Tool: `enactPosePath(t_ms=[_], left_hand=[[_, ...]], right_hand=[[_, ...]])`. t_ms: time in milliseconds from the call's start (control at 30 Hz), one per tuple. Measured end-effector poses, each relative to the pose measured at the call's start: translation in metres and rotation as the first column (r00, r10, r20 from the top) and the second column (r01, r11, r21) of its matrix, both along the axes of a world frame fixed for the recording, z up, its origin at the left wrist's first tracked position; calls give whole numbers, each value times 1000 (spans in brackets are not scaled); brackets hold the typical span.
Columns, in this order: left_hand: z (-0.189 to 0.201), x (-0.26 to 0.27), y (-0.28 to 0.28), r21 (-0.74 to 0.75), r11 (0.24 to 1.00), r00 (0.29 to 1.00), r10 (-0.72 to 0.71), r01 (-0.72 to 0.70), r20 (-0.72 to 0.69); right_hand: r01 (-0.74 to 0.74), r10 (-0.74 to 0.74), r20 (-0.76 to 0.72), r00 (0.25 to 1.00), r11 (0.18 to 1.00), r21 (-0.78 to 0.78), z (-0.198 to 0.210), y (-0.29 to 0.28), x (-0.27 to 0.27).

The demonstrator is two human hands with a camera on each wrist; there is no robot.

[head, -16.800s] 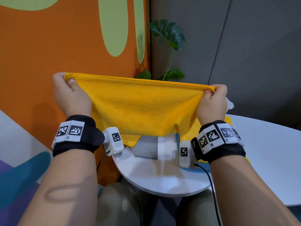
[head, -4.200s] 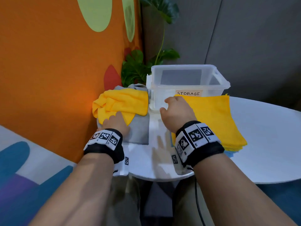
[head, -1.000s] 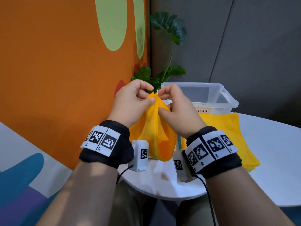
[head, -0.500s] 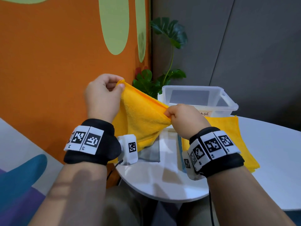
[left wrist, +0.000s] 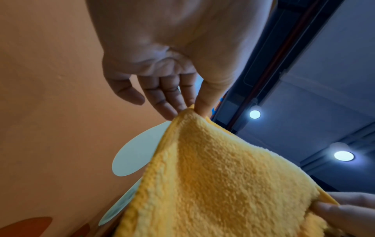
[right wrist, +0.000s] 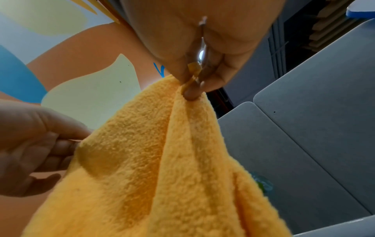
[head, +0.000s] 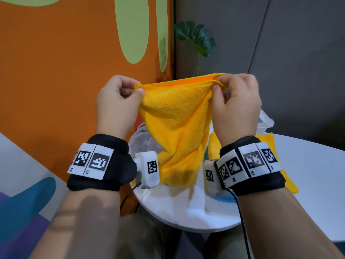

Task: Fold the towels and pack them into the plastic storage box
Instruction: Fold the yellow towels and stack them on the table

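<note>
I hold a yellow towel (head: 175, 120) up in the air above the white table (head: 308, 176). My left hand (head: 119, 101) pinches its left top corner between thumb and fingers (left wrist: 194, 109). My right hand (head: 235, 101) pinches the right top corner (right wrist: 190, 89). The cloth hangs slack between them in loose folds, its lower part down by my wrists. Behind my right hand only a corner of the clear plastic storage box (head: 266, 121) shows. A folded yellow towel (head: 270, 144) lies on the table in front of the box, partly hidden by my right wrist. A grey towel (head: 143, 141) lies at the table's left.
An orange wall (head: 65, 81) with green shapes stands close on the left. A leafy plant (head: 197, 40) rises behind the table in the corner, against grey panels (head: 280, 62). A blue cloth edge (head: 224, 199) peeks out under my right wrist. The table's near rim (head: 186, 223) curves in front of my lap.
My hands have moved apart and the right one has risen, so the bunched towel is now spread along its top edge between them. The view has tilted up; the box is mostly hidden.
</note>
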State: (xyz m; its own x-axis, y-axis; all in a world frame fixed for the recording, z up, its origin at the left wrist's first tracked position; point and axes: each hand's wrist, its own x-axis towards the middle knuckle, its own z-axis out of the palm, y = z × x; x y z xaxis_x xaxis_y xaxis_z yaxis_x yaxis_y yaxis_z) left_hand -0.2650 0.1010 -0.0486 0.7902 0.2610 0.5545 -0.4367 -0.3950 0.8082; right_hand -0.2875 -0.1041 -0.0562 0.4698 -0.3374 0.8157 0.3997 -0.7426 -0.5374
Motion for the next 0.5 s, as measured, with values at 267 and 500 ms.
enactPosePath(t_ms=[267, 500], left_hand=[[-2, -9, -15, 36, 991, 977, -123, 131, -173], [-12, -9, -35, 59, 976, 935, -182, 209, -303]], right_hand=[[-165, 108, -596, 796, 986, -41, -12, -2, 3], [-399, 316, -602, 733, 917, -6, -19, 18, -4]])
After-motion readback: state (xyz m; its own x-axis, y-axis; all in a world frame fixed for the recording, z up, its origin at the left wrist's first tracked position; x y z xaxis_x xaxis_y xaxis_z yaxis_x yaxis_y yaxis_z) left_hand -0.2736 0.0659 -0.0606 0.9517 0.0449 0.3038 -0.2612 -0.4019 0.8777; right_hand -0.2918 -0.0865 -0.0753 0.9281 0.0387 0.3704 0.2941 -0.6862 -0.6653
